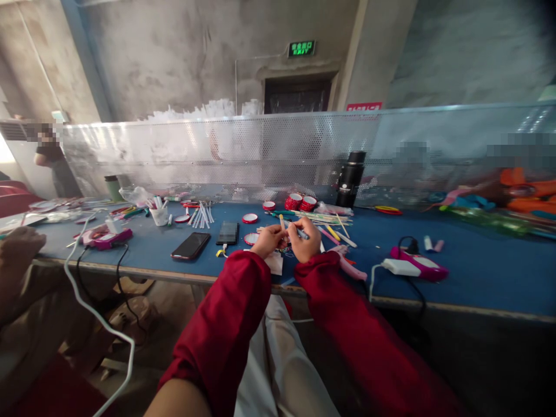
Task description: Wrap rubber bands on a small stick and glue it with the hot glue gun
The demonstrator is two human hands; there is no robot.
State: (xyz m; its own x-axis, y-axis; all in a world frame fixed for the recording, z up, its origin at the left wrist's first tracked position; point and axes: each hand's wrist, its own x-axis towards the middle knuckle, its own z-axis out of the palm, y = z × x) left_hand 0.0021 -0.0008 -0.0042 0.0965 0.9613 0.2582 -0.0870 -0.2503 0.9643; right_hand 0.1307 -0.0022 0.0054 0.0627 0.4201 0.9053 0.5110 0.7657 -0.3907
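L hand [270, 241] pinches thin yellow stick [282, 222], R hand [306, 242] grips grey-blue pen-like stick [303, 233], nr flat blue bench's [482, 278] front edge.

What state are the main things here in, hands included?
Left bare hand: pinching a thin yellowish stick
Right bare hand: gripping a slim grey-blue tool
Black cylindrical bottle: upright, closed
Leftmost black rectangular phone: lying flat, unlit
Small white cup: upright, holding pale sticks
Green exit sign: lit

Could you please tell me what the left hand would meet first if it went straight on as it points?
Probably the right hand, close by the left hand, though depth is unclear.
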